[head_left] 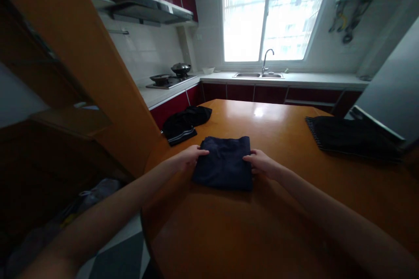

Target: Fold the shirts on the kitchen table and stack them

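A folded dark navy garment lies near the middle of the wooden table, in a roughly square bundle; its exact kind does not show. My left hand pinches its left edge, thumb on top and fingers underneath. At the right edge my right hand grips the cloth the same way. Behind and left of the bundle lies a crumpled black garment with pale stripes. Farther right, a flat black cloth with a striped edge rests on the table.
A wooden partition rises close on the left. Beyond the table, the counter holds a sink under the window and a stove with pans. A pale grey appliance stands at the right.
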### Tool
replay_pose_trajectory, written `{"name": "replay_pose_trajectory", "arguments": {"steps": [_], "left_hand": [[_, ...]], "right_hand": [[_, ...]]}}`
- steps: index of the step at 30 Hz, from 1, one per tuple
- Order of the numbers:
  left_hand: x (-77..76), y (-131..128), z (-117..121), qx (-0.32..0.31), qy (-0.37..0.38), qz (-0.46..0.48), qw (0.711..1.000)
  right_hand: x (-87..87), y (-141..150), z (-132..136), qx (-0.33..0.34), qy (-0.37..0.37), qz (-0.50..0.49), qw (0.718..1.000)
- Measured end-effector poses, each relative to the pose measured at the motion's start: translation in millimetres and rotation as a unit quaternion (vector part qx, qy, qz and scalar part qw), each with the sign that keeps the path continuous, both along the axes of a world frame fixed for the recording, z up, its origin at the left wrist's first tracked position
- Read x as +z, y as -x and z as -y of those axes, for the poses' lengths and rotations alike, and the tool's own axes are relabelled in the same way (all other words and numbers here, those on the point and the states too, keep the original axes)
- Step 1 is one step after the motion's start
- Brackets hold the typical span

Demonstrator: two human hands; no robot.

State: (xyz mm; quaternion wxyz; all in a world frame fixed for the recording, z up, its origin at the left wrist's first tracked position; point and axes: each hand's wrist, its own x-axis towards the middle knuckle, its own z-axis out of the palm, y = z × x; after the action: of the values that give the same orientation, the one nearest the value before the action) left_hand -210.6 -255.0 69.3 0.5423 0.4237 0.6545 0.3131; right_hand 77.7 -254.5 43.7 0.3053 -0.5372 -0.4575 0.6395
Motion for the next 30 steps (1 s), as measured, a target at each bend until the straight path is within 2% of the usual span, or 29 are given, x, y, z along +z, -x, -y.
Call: {"name": "replay_pose_trajectory", "arguments": {"steps": [2,4,9,12,14,17,21,25,30], "left_hand": [[-1.5,-6.3,7.2,0.056,-0.026,0.032,0.998],[-2.8,-11.7,14.8,0.066,-0.067,0.076,0.993],[-13.4,-26.2,22.4,-0.003,-0.153,0.082,0.985],[-23.1,-45.7,12.8,-0.032,-0.166,0.053,0.984],[-27.1,-67.4,3.0,-0.068,-0.181,0.044,0.980],[-26.5,-112.6,-11.6,-0.141,-0.213,0.049,0.966],[-12.5,-189.5,-36.3,-0.222,-0.243,0.105,0.938],[14.6,-278.2,-78.1,-0.241,-0.230,0.181,0.925],[50.5,-389.7,-138.6,-0.252,-0.245,0.212,0.912]], "right_hand": [[-2.6,3.2,-0.6,-0.012,0.011,-0.005,1.000],[-5.3,5.1,-1.3,-0.017,0.023,-0.028,0.999],[-9.2,-10.8,-0.7,-0.034,0.045,-0.118,0.991],[-7.5,-40.6,0.0,-0.044,0.025,-0.153,0.987],[-3.8,-68.6,0.8,-0.054,0.002,-0.166,0.985],[6.1,-118.8,3.5,-0.085,-0.045,-0.169,0.981],[25.9,-193.2,4.1,-0.128,-0.079,-0.161,0.975],[54.6,-273.8,-11.5,-0.180,-0.111,-0.147,0.966],[90.7,-376.6,-55.3,-0.255,-0.106,-0.058,0.959]]}}
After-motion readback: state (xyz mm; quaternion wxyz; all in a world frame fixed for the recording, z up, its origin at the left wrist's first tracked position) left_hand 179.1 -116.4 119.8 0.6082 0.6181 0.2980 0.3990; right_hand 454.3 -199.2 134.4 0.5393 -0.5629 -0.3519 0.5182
